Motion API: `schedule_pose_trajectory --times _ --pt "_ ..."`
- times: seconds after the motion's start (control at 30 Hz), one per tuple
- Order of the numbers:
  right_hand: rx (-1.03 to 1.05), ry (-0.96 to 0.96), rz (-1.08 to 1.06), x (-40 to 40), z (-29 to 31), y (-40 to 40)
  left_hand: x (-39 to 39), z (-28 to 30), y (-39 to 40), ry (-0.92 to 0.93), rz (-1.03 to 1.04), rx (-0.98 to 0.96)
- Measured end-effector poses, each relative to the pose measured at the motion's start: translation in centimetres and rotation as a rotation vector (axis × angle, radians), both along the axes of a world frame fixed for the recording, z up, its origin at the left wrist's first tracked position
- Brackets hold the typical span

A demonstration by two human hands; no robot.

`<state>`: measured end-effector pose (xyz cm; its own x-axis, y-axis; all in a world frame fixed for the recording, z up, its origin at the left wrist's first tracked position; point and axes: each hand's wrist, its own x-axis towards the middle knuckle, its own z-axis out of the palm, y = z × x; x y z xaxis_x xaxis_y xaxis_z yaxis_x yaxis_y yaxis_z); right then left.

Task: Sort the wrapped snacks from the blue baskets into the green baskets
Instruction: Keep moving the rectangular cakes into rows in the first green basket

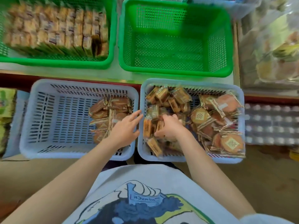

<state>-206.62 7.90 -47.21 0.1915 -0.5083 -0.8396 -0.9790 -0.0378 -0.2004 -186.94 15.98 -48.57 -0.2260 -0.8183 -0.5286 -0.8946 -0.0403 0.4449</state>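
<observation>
Two blue baskets sit side by side in front of me. The left blue basket (40, 120) holds a few wrapped round snacks (111, 109) at its right end. The right blue basket (191, 84) is full of wrapped snacks: small rectangular cakes (163, 94) at its left, round ones (231, 143) at its right. My right hand (171, 128) is down among the rectangular cakes, fingers curled around some. My left hand (126, 128) hovers over the left basket's right end, fingers spread, holding nothing. Beyond stand an empty green basket (176, 68) and a green basket (64, 63) packed with rows of wrapped snacks.
Clear bags of packaged goods (271, 46) pile up at the right. A tray of capped bottles (271, 123) lies right of the blue baskets. Green packets (6, 104) show at the far left. The green baskets rest on a raised ledge (97, 75).
</observation>
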Motion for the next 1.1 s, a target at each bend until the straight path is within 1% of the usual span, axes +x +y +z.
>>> schedule_pose_trajectory --times 0.07,0.2,0.27,0.3,0.37,0.4,0.43,0.47,0.5,0.53,0.57,0.6,0.63,0.7,0.77,0.8,0.87,0.93,1.0,1.03,1.1 --pt "-0.002 -0.085 -0.093 -1.0 0.0 -0.3 -0.2 0.0 0.0 0.004 0.014 0.019" --pt "-0.101 -0.277 -0.355 -2.7 -0.1 -1.1 -0.3 -0.2 0.0 0.014 0.018 0.016" --pt "-0.136 -0.340 -0.448 -3.4 0.3 -1.6 -0.1 0.0 -0.2 0.035 0.024 0.056" --pt "-0.150 -0.374 -0.497 -3.6 0.8 -1.9 0.0 0.3 -0.5 0.054 0.046 0.095" --pt "-0.191 -0.478 -0.609 -3.8 2.5 -2.4 0.0 1.7 -1.4 0.138 0.160 0.167" --pt "-0.211 -0.549 -0.673 -3.6 3.5 -2.7 -0.1 2.6 -2.0 0.213 0.254 0.184" --pt "-0.231 -0.629 -0.732 -3.2 4.6 -3.1 -0.2 3.5 -2.6 0.329 0.380 0.211" --pt "-0.250 -0.719 -0.783 -2.5 5.8 -3.4 -0.4 4.6 -3.2 0.501 0.532 0.266" --pt "-0.270 -0.807 -0.824 -1.6 6.7 -3.7 -0.6 5.7 -3.8 0.722 0.690 0.353" --pt "-0.287 -0.884 -0.843 -0.5 7.7 -4.0 -0.7 6.6 -4.3 0.931 0.823 0.429" --pt "-0.299 -0.942 -0.841 0.7 8.4 -4.3 -0.6 7.3 -4.7 1.101 0.931 0.465" --pt "-0.297 -0.985 -0.825 2.0 9.1 -4.5 -0.2 8.0 -5.2 1.215 1.027 0.452" --pt "-0.281 -1.010 -0.812 3.3 9.6 -4.7 0.7 8.4 -5.7 1.271 1.116 0.402" --pt "-0.226 -1.035 -0.800 6.1 10.3 -4.9 3.5 9.2 -6.9 1.276 1.247 0.297" --pt "-0.155 -1.070 -0.832 8.8 10.4 -5.1 7.1 9.6 -7.8 1.244 1.292 0.221" --pt "-0.121 -1.085 -0.855 10.3 10.5 -5.2 9.0 10.0 -8.2 1.215 1.283 0.190" --pt "-0.050 -1.078 -0.868 13.1 10.3 -5.6 12.4 10.6 -8.4 1.135 1.197 0.129" --pt "-0.008 -1.039 -0.812 15.9 10.1 -5.8 15.1 11.0 -8.5 1.047 1.097 0.092" --pt "-0.058 -0.987 -0.744 18.5 9.8 -6.2 17.5 10.8 -8.8 0.942 1.040 0.081" --pt "-0.110 -0.960 -0.728 19.7 9.5 -6.5 18.6 10.5 -9.1 0.846 1.013 0.053" --pt "-0.262 -0.886 -0.711 21.4 9.1 -7.7 21.0 9.6 -10.3 0.574 0.883 -0.059"
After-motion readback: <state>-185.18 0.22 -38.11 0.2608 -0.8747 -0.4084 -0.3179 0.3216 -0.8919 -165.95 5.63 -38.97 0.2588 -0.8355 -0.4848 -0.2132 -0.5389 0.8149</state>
